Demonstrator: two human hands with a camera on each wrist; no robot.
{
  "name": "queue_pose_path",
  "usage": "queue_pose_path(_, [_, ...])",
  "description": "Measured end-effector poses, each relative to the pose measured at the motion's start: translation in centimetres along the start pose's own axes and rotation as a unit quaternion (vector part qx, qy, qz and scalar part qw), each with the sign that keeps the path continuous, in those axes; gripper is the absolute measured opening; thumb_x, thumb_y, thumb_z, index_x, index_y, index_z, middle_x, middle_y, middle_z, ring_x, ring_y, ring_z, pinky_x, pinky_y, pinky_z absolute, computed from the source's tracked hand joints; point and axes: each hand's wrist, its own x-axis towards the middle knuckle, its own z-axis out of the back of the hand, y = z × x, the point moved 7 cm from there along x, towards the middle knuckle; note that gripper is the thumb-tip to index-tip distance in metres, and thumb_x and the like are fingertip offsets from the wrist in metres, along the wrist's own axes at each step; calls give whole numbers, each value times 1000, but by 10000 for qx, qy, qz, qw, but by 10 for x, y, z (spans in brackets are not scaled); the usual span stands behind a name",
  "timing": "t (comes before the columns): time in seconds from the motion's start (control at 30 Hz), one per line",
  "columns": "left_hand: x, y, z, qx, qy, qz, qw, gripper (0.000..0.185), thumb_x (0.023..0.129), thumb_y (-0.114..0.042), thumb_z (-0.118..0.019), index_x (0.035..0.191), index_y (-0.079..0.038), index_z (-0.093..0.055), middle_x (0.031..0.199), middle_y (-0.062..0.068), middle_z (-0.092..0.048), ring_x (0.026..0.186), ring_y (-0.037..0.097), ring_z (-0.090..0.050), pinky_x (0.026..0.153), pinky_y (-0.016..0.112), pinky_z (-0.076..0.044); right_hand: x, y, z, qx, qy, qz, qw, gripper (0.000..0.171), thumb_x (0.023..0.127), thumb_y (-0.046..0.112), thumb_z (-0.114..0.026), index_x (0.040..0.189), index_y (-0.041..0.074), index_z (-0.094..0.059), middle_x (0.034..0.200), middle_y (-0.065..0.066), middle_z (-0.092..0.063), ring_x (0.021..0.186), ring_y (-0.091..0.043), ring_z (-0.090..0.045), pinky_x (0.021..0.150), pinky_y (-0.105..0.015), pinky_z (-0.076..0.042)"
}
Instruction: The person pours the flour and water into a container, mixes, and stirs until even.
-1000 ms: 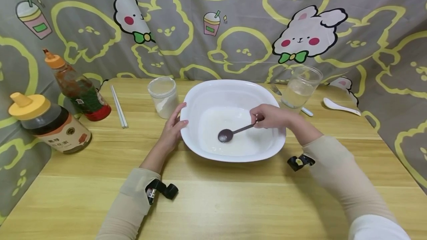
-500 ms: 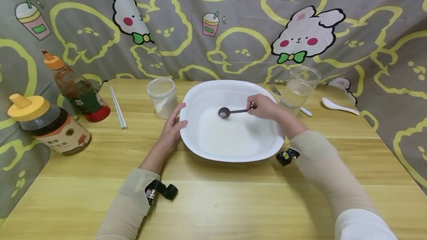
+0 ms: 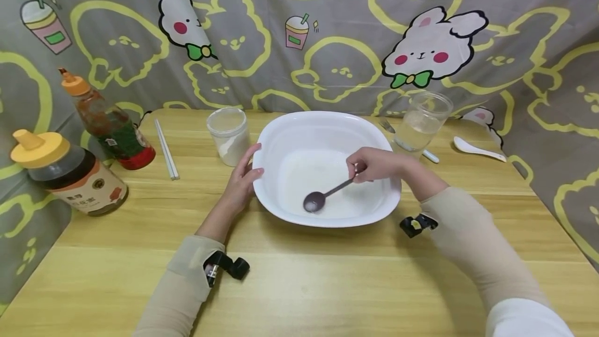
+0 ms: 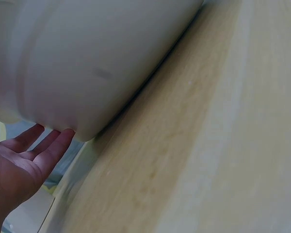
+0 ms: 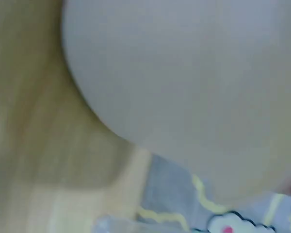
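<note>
A white basin [image 3: 327,118] with milky white liquid [image 3: 299,170] in its bottom stands mid-table. At its left side my left hand [image 3: 241,181] holds the rim, the thumb on top. In the left wrist view, fingertips of the left hand [image 4: 22,167] touch the basin's outer wall [image 4: 87,63]. Over the basin, my right hand [image 3: 374,164] grips the handle of a dark spoon [image 3: 314,202], whose bowl is low in the liquid near the front wall. The blurred right wrist view mostly holds the basin's outside [image 5: 184,82].
Left are a honey bottle [image 3: 89,191], a red sauce bottle [image 3: 117,139] and chopsticks [image 3: 166,150]. A jar of white powder [image 3: 231,142] stands behind my left hand. Right of the basin are a jar of clear liquid [image 3: 418,126], a fork [image 3: 430,156] and a white spoon [image 3: 479,150].
My right hand swept the dark spoon to the back of the basin, then forward again toward the front wall. The left hand and the basin have stayed in place.
</note>
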Motion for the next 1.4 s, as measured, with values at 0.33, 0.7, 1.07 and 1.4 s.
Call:
queue_pose_path(0.33, [0,-1,1,69,-19,29,10000,58,80,-7,-47,134,-17,-28,123,20,-37,96,32,-47,63,32,-51,-38,-13,42,-1320,-791,-702,9856,16,69,-7,-55,65,8,-53,60,0,-50,54,-14,-41,48,-25,-34])
queue_pose_path(0.7, [0,1,1,71,-12,26,10000,58,80,-6,-46,134,-17,-28,122,22,-36,95,33,-48,62,31,-51,1,-31,51,-1229,-1891,-1059,9685,5,76,2,-58,74,6,-54,64,-5,-54,58,-18,-49,52,-29,-39])
queue_pose_path(1.07, [0,2,0,35,43,-32,10000,57,80,-7,-47,134,-17,-29,124,20,-37,96,33,-48,64,34,-51,33,-15,7,493,-936,-444,9934,8,79,-2,-54,87,-4,-54,56,-8,-51,49,-15,-43,45,-23,-35])
queue_pose_path(1.4, [1,1,2,57,13,-90,9999,57,80,-7,-47,133,-16,-29,123,20,-37,96,33,-47,63,32,-51,-5,-2,6,83,308,-231,9992,9,73,-6,-54,79,0,-58,52,-1,-46,48,-12,-40,45,-22,-34])
